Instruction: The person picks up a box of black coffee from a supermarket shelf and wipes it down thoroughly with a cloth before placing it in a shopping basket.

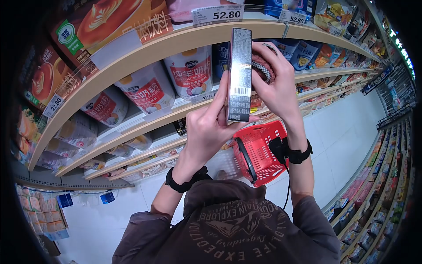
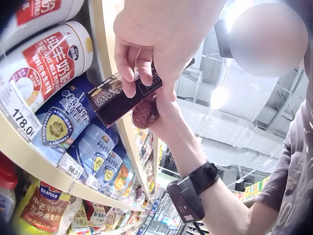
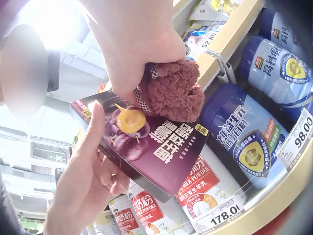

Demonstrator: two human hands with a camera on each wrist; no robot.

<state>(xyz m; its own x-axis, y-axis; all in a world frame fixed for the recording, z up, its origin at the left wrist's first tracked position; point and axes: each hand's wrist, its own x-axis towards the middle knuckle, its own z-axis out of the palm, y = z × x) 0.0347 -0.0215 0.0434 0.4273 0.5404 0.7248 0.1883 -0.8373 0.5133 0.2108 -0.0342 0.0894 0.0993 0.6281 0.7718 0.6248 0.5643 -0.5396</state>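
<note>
A dark purple box of black coffee is held up in front of the shelf, its narrow printed side with a barcode facing the head view. My left hand grips it, thumb on one face and fingers on the other. In the right wrist view the front of the box shows a purple and yellow picture. My right hand curls round a fuzzy reddish-brown thing with a checked edge, close against the front of the box. Part of that fuzzy thing is hidden in the palm.
White goat milk powder cans and blue tubs line the curved shelf in front, with price tags on its edge. A red basket is below my right forearm. More stocked shelves run along the right.
</note>
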